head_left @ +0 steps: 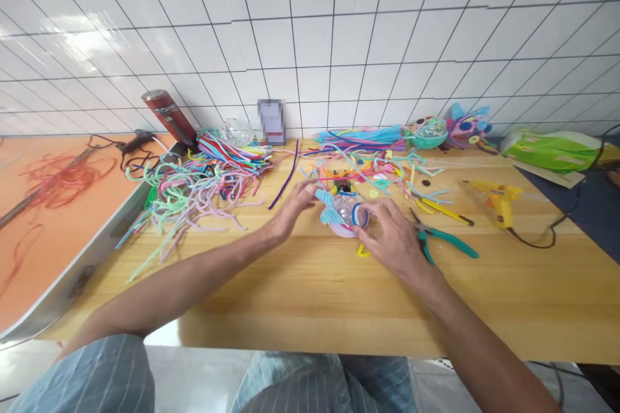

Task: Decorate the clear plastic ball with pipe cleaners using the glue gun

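Observation:
A small clear plastic bottle piece [345, 208] with a blue rim lies over the middle of the wooden table. Light blue pipe-cleaner shapes [330, 214] are attached at its left end, and a pinkish band shows beneath it. My right hand [390, 235] grips the bottle piece at its rimmed right end, thumb below and fingers above. My left hand [296, 206] is at the upper left of the blue shapes, its fingertips close together beside them. Whether those fingertips pinch a part of the blue shape is too small to tell.
Green-handled pliers [450, 242], a yellow cutter [448, 211] and a yellow glue gun [501, 203] lie to the right. Pipe cleaners [194, 193] pile up at left near a red flask [169, 117]. Along the wall stand a phone [272, 122] and decorated balls [429, 132].

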The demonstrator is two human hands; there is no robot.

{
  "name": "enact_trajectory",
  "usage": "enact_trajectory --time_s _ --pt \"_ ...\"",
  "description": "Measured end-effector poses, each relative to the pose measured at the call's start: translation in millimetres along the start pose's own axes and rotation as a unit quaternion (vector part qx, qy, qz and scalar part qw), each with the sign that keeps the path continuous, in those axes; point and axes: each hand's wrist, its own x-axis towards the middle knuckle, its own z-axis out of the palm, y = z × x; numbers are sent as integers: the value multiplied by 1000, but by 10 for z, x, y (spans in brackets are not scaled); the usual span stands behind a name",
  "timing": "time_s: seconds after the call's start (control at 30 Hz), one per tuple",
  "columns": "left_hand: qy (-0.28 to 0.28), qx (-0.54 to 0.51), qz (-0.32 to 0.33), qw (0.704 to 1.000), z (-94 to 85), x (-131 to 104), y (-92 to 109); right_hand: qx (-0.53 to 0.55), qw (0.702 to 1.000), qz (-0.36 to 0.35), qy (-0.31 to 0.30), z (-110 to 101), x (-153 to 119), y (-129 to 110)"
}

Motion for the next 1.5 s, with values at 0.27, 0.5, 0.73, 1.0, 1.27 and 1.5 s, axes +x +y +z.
enact_trajectory --time_s 0.27,0.5,0.73,1.0,1.27,1.5 --pt "-185 285 124 932 194 628 614 7 1000 -9 0 -26 -1 -30" --pt "-290 357 107 882 382 629 431 38 999 5 -2 -58 -42 -45" --pt "-290 340 93 890 346 540 478 42 998 7 38 -60 -76 -46" --pt "-270 311 108 905 343 492 438 25 998 5 54 -60 -77 -60" --pt "-268 342 101 895 367 474 452 7 999 8 51 -22 -100 -77" --pt "-266 341 110 895 361 454 421 -8 998 -14 57 -22 -105 -101"
